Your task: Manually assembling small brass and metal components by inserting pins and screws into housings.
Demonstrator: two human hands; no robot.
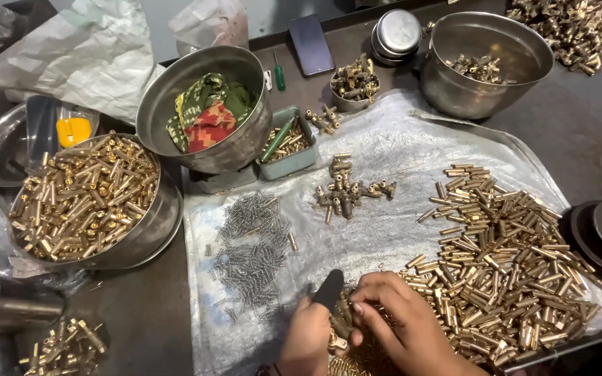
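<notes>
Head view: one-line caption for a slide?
Left hand and right hand work small brass parts beside springs on plastic sheet.

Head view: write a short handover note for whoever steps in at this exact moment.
Left hand: grips a black-handled tool and a brass piece.
Right hand: fingers on small brass parts held between both hands.
Loose brass tubes are heaped on the plastic sheet to the right; small steel springs lie to the left; a small cluster of brass fittings sits mid-sheet.
Steel bowl of brass pieces at far left.
Done: cannot tell. Left: big tube pile.
</notes>
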